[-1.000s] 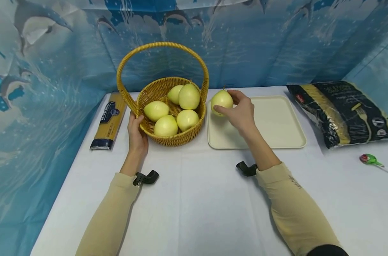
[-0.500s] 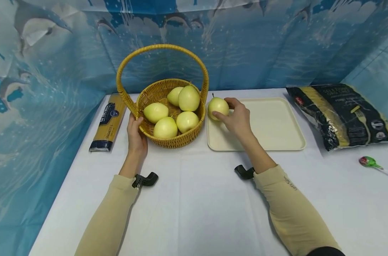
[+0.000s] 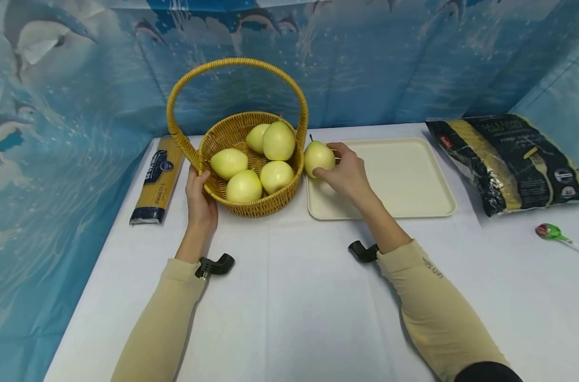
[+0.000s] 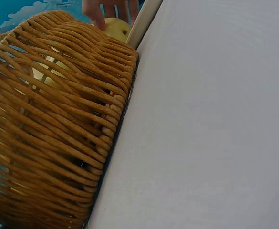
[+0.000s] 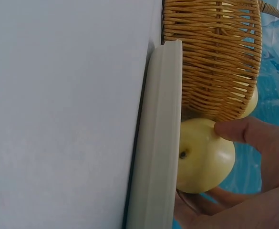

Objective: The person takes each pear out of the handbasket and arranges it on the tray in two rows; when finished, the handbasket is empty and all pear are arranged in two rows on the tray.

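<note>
A yellow wicker basket [image 3: 282, 200] with a tall hooped handle stands on the table, several pale yellow-green pears [image 3: 244, 187] inside it. My left hand [image 3: 201, 201] grips the basket's left side, thumb at the rim; its fingers are hidden behind the wicker. My right hand [image 3: 349, 171] holds another pear [image 3: 318, 158], stem up, between thumb and fingers at the left end of a cream tray [image 3: 399, 178]. In the right wrist view this pear [image 5: 203, 160] sits low behind the tray's rim [image 5: 158, 138], close beside the basket wall; whether they touch I cannot tell.
Left of the basket lies a spaghetti packet [image 3: 158, 180]. A large black-and-gold pasta bag [image 3: 514, 164] lies right of the tray, with a green-wrapped lollipop [image 3: 552, 232] in front of it. A blue dolphin-print sheet [image 3: 366, 69] rises behind the white table [image 3: 294, 297].
My right hand has carried the pear leftward and lowered it at the tray's left end, nearer the basket. The left hand keeps its hold on the basket. The head view has shifted slightly.
</note>
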Demonstrator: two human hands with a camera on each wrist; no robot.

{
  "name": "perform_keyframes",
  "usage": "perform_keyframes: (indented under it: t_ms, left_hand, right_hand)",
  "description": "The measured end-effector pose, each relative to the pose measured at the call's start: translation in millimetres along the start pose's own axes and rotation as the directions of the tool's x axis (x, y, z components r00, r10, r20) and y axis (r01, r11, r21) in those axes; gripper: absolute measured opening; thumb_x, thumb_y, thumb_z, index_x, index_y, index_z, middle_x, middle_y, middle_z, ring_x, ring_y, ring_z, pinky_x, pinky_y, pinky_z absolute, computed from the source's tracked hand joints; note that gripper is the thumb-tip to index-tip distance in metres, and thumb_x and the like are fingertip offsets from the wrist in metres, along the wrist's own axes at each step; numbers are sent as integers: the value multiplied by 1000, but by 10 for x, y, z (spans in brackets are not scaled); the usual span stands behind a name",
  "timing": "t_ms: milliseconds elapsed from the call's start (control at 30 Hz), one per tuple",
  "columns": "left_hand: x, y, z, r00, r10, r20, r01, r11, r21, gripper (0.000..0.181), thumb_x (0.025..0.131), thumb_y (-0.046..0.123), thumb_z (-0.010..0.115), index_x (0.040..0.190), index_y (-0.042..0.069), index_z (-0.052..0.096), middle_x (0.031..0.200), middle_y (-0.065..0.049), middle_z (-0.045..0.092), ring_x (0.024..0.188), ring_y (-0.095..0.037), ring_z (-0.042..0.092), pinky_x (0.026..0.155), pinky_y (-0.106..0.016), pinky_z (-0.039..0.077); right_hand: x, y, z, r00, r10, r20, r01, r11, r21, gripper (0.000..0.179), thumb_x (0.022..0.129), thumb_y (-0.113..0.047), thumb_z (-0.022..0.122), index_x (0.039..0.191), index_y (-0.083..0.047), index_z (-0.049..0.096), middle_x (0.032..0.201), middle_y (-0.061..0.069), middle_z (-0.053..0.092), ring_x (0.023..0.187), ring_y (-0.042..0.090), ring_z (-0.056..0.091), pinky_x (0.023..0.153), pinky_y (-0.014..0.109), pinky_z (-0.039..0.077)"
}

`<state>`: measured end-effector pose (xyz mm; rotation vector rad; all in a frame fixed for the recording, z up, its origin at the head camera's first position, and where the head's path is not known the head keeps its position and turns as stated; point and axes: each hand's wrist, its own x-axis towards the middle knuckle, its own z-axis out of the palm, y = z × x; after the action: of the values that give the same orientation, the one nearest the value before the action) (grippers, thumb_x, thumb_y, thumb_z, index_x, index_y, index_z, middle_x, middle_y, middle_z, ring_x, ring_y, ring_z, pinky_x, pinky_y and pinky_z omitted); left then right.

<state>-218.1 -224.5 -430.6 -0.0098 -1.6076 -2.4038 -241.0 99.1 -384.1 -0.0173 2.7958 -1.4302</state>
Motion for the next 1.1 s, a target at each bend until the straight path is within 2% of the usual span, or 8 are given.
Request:
perform_keyframes:
  t_ms: [200, 433, 633, 867, 1100]
  left_hand:
    - [-12, 14, 0, 1000, 6, 1, -6, 1000, 8, 61, 101, 19, 44, 162, 19, 38, 165, -12, 37, 150, -14, 41, 125, -28, 30]
    - [18, 29, 9, 1000, 18, 20, -18, 1000, -13, 60, 102, 18, 44, 161, 16, 39, 165, -14, 35, 149, -15, 41, 125, -28, 31]
    - [0, 14, 2, 1000, -6, 4, 6, 1000, -26, 59, 102, 17, 44, 161, 16, 39, 163, -11, 39, 149, -15, 41, 124, -28, 32]
    - [-2, 7, -4, 1000, 1, 15, 0, 999, -36, 59, 102, 16, 43, 161, 15, 38, 162, -12, 38, 149, -16, 41, 124, -28, 31]
    - [-2, -2, -14, 1000, 12, 17, -12, 1000, -15, 60, 102, 18, 43, 162, 16, 37, 164, -15, 36, 149, -16, 42, 125, -29, 32]
  right_hand:
    - [-4, 4, -4, 1000, 18, -24, -18, 1000, 19, 77, 87, -26, 82, 153, -6, 49, 149, 20, 60, 138, 39, 49, 115, 53, 37]
    - [-10, -17, -27, 999, -3, -42, 3, 1000, 7, 74, 90, -24, 81, 153, -3, 48, 149, 21, 59, 138, 38, 54, 116, 53, 39]
    - [-36, -15, -27, 1000, 0, -29, 0, 1000, 6, 75, 90, -27, 82, 153, -3, 48, 149, 20, 59, 137, 37, 55, 116, 52, 40]
    - [-87, -88, -74, 995, -77, -71, 78, 997, 9, 75, 94, -32, 79, 154, -2, 47, 155, 18, 54, 142, 36, 52, 115, 51, 44]
    - [-188, -336, -146, 982, -149, -115, 160, 983, 89, 69, 96, -32, 77, 153, -5, 49, 153, 13, 55, 142, 29, 53, 112, 48, 51]
